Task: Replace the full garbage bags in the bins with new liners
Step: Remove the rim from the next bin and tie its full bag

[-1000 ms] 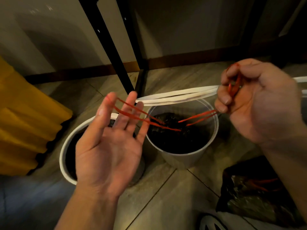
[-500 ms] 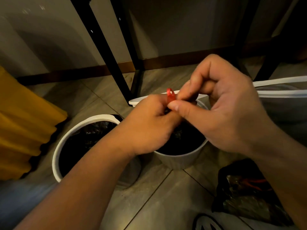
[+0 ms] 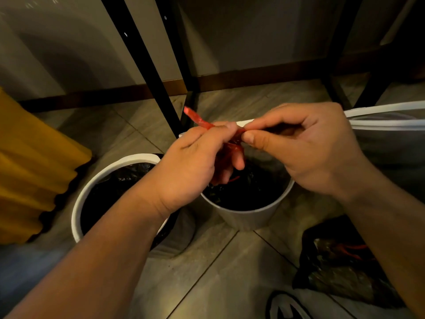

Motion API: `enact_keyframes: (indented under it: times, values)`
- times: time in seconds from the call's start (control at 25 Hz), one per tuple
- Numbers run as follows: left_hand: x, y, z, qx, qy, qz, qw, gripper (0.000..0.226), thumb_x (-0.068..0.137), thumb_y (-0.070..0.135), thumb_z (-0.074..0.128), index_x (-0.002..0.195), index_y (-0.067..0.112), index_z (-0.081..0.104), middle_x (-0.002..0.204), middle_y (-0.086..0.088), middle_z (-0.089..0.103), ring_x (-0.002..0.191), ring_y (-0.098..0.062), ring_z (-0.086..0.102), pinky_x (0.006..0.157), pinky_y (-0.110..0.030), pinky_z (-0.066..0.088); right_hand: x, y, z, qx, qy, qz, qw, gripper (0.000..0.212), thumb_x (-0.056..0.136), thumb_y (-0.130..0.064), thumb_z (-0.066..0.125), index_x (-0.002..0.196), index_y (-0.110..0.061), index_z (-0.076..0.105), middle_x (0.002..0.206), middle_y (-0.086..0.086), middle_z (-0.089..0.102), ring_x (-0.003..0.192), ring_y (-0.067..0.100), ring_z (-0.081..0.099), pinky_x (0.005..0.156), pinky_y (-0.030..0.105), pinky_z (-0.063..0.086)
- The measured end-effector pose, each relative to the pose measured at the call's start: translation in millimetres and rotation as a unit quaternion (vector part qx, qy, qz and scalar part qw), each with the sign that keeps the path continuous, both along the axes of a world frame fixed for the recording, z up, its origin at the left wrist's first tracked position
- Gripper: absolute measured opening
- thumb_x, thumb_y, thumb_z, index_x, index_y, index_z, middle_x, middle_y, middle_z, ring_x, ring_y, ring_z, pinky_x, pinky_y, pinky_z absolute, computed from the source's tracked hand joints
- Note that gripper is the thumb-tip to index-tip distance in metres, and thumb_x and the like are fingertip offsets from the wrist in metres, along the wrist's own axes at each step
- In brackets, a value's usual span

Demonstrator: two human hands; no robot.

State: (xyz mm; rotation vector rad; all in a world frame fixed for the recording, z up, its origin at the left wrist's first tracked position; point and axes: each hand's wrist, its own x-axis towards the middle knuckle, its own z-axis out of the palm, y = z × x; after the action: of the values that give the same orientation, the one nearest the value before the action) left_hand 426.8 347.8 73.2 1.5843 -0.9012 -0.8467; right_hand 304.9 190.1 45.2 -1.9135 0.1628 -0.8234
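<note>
Pinching the drawstring at mid-frame, the left hand and right hand had fingers curled tight on it, above the bag inside the centre bin. A slipping pinch could undo the tie; overpulling might tear the bag.

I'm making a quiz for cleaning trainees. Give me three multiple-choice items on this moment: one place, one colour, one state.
1. The loose black bag lies: A on the yellow cloth; B on the floor, lower right; C on the black frame.
2. The drawstring is: A white; B blue; C red.
3. The left hand and right hand are: A pinching the drawstring; B lying open; C gripping a rim.
Answers: B, it lies by the right forearm; C, its upright end is red; A, both pinch it between thumb and finger.
</note>
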Motion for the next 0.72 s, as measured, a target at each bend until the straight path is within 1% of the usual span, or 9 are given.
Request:
enact_keyframes:
  times: [0.08, 0.16, 0.24, 0.28, 0.36, 0.44, 0.56, 0.64, 0.72]
  values:
    - [0, 3, -4, -0.033, 0.037, 0.045, 0.998, 0.034, 0.104, 0.037, 0.042, 0.098, 0.015, 0.066, 0.07, -0.008, 0.065, 0.057, -0.022, 0.058, 0.057, -0.028, 0.049, 0, -3, -2, 0.009, -0.033, -0.03, 0.999, 0.012, 0.086, -0.02, 0.084, 0.091, -0.029, 0.08, 0.086, -0.006, 0.078, 0.081, 0.013, 0.076, 0.073, 0.027, 0.062]
    - [6, 9, -4, -0.054, 0.038, 0.112, 0.991, 0.027, 0.105, 0.034, 0.045, 0.098, 0.018, 0.067, 0.07, -0.005, 0.065, 0.062, -0.022, 0.061, 0.06, -0.03, 0.052, -3, -3, -6, 0.155, -0.05, 0.006, 0.987, 0.015, 0.081, -0.015, 0.087, 0.085, -0.027, 0.08, 0.079, 0.001, 0.078, 0.07, 0.014, 0.076, 0.065, 0.026, 0.061]
    - [11, 13, -1, -0.046, 0.01, 0.131, 0.99, 0.024, 0.108, 0.026, 0.049, 0.098, 0.017, 0.068, 0.073, -0.002, 0.068, 0.067, -0.019, 0.065, 0.065, -0.029, 0.055, -7, 3, -13, 0.321, -0.031, 0.091, 0.942, 0.016, 0.069, -0.017, 0.088, 0.082, -0.023, 0.08, 0.072, 0.005, 0.075, 0.064, 0.018, 0.074, 0.059, 0.027, 0.06]
    - [13, 14, 1, -0.037, -0.008, 0.121, 0.992, 0.023, 0.109, 0.023, 0.05, 0.099, 0.014, 0.069, 0.075, -0.001, 0.069, 0.069, -0.018, 0.067, 0.067, -0.028, 0.056, -9, 7, -18, 0.36, -0.009, 0.117, 0.926, 0.022, 0.065, -0.017, 0.088, 0.085, -0.021, 0.079, 0.071, 0.006, 0.073, 0.062, 0.018, 0.072, 0.057, 0.028, 0.059]
    - [12, 16, 7, -0.013, -0.057, 0.091, 0.994, 0.019, 0.107, 0.019, 0.054, 0.101, 0.011, 0.07, 0.08, -0.001, 0.074, 0.073, -0.016, 0.071, 0.069, -0.024, 0.058, -7, 18, -28, 0.391, 0.032, 0.145, 0.909, 0.04, 0.066, -0.008, 0.089, 0.101, -0.015, 0.071, 0.07, 0.007, 0.07, 0.06, 0.02, 0.07, 0.057, 0.029, 0.058]
    - [12, 20, 14, 0.02, -0.146, 0.067, 0.987, 0.011, 0.103, 0.022, 0.061, 0.104, 0.017, 0.071, 0.087, 0.002, 0.078, 0.08, -0.01, 0.075, 0.071, -0.019, 0.058, -1, 30, -35, 0.387, 0.049, 0.154, 0.908, 0.056, 0.071, 0.003, 0.087, 0.117, -0.016, 0.061, 0.071, 0.006, 0.069, 0.06, 0.021, 0.069, 0.058, 0.03, 0.058]
    - [11, 30, 21, 0.071, -0.293, 0.037, 0.953, 0.003, 0.096, 0.036, 0.067, 0.099, 0.037, 0.067, 0.092, 0.014, 0.075, 0.087, -0.006, 0.074, 0.07, -0.023, 0.059, 9, 45, -47, 0.298, 0.085, 0.127, 0.942, 0.06, 0.08, 0.007, 0.082, 0.126, -0.023, 0.06, 0.074, 0.004, 0.072, 0.065, 0.02, 0.072, 0.064, 0.029, 0.06]
    - [6, 38, 23, 0.086, -0.355, 0.004, 0.931, 0.005, 0.093, 0.042, 0.068, 0.098, 0.041, 0.066, 0.094, 0.018, 0.072, 0.089, -0.005, 0.071, 0.069, -0.027, 0.057, 14, 47, -53, 0.25, 0.098, 0.13, 0.954, 0.062, 0.085, 0.003, 0.081, 0.136, -0.024, 0.061, 0.085, 0.003, 0.076, 0.076, 0.018, 0.075, 0.071, 0.03, 0.06]
    - [1, 43, 20, 0.093, -0.399, -0.03, 0.912, 0.007, 0.092, 0.044, 0.068, 0.099, 0.042, 0.068, 0.095, 0.021, 0.07, 0.091, -0.004, 0.068, 0.069, -0.022, 0.053, 20, 44, -55, 0.187, 0.091, 0.129, 0.97, 0.053, 0.088, -0.001, 0.079, 0.136, -0.021, 0.067, 0.101, -0.002, 0.078, 0.094, 0.013, 0.076, 0.083, 0.031, 0.06]
